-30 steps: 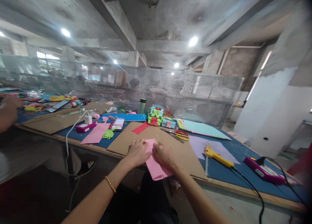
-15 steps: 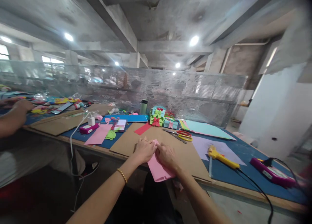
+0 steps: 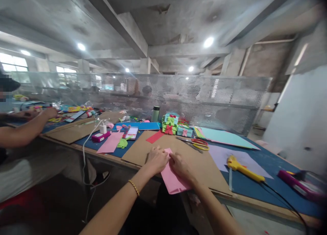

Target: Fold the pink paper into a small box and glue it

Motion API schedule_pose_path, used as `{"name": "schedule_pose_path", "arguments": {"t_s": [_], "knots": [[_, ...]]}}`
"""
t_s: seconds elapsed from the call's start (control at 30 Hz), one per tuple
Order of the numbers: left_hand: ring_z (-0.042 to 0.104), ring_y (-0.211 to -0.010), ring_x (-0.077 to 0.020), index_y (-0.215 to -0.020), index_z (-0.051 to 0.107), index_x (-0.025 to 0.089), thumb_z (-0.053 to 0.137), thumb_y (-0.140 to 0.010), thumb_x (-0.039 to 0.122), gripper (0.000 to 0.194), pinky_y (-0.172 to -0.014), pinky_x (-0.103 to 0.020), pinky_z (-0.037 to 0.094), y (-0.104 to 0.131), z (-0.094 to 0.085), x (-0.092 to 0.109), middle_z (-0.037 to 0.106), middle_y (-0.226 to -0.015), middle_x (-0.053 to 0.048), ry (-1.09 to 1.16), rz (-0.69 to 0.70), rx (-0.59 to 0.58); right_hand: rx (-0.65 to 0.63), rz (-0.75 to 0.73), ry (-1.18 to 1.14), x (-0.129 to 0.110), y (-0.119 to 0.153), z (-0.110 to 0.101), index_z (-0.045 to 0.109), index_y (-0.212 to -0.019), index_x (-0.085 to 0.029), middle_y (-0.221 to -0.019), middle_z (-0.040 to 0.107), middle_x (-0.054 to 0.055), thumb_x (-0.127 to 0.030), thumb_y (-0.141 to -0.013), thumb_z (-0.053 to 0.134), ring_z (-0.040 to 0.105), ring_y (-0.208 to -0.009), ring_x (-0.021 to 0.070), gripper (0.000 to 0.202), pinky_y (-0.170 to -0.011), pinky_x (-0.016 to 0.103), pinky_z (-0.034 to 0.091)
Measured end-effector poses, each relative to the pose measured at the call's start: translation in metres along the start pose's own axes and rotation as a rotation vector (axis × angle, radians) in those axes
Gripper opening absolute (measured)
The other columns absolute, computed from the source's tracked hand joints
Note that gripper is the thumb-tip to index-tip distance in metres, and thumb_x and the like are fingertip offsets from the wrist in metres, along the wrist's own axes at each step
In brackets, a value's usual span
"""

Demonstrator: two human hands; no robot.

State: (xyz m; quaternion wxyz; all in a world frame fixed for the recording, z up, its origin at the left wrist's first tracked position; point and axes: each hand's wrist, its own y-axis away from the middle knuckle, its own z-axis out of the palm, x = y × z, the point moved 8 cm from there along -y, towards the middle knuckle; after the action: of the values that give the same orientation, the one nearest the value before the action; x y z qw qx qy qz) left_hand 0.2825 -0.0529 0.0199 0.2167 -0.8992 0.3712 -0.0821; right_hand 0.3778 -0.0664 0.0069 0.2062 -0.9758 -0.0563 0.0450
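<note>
A folded pink sheet [image 3: 171, 180], paper or thin foam, hangs over the front edge of the brown cardboard [image 3: 143, 149]. At its upper left, my left hand [image 3: 157, 160] is closed on the sheet's top end, fingers curled. My right hand [image 3: 182, 166] grips the same end from the right, with bent fingers and the thumb near the left hand. The lower part of the sheet hangs free between my forearms. Exactly how the fingertips pinch it is hidden. Beyond my hands lie a red strip [image 3: 154, 136] and two pairs of scissors, one with yellow handles [image 3: 201, 147].
Small green and blue boxes with bows [image 3: 169, 125] stand behind the cardboard, beside a green bottle [image 3: 155, 114]. To the right lie a yellow glue gun [image 3: 245, 170] with a cord and a purple power strip [image 3: 297, 184]. A co-worker's arm [image 3: 30, 131] reaches over the table at left.
The view has swung a little left, so everything sits further right. Both hands keep their hold on the pink sheet. The co-worker's arm has moved into fuller view.
</note>
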Motion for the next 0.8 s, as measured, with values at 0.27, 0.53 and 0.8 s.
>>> {"name": "schedule_pose_path", "arguments": {"t_s": [0.27,0.53,0.8], "knots": [[0.055,-0.1,-0.0257,-0.103,0.07,0.03,0.039,-0.098,0.035,0.032,-0.085,-0.041,0.039,0.007,-0.004,-0.006,0.071,-0.112,-0.001,0.109,-0.017,0.009,0.037,-0.001,-0.001,0.012,-0.012,-0.022,0.066,-0.112,-0.015,-0.117,0.064,0.014,-0.022,-0.095,0.041,0.058,-0.102,0.0214,0.031,-0.085,0.03,0.039],[0.057,-0.107,-0.0241,-0.13,0.059,0.025,0.03,-0.098,0.02,0.043,-0.088,-0.038,0.041,0.011,-0.002,-0.038,0.069,-0.118,-0.008,0.132,-0.266,0.057,-0.095,-0.169,-0.02,-0.013,-0.004,0.002,0.055,-0.129,-0.02,-0.138,0.056,0.011,-0.031,-0.101,0.034,0.047,-0.129,0.0208,0.037,-0.108,0.041,0.029],[0.057,-0.104,-0.0255,-0.096,0.071,0.02,0.037,-0.096,0.026,0.034,-0.092,-0.043,0.035,0.012,-0.002,-0.023,0.069,-0.106,-0.01,0.084,-0.214,0.049,-0.082,-0.153,-0.005,-0.011,-0.003,-0.001,0.057,-0.125,-0.018,-0.134,0.058,0.013,-0.03,-0.101,0.032,0.045,-0.131,0.0227,0.037,-0.11,0.044,0.027]]}}
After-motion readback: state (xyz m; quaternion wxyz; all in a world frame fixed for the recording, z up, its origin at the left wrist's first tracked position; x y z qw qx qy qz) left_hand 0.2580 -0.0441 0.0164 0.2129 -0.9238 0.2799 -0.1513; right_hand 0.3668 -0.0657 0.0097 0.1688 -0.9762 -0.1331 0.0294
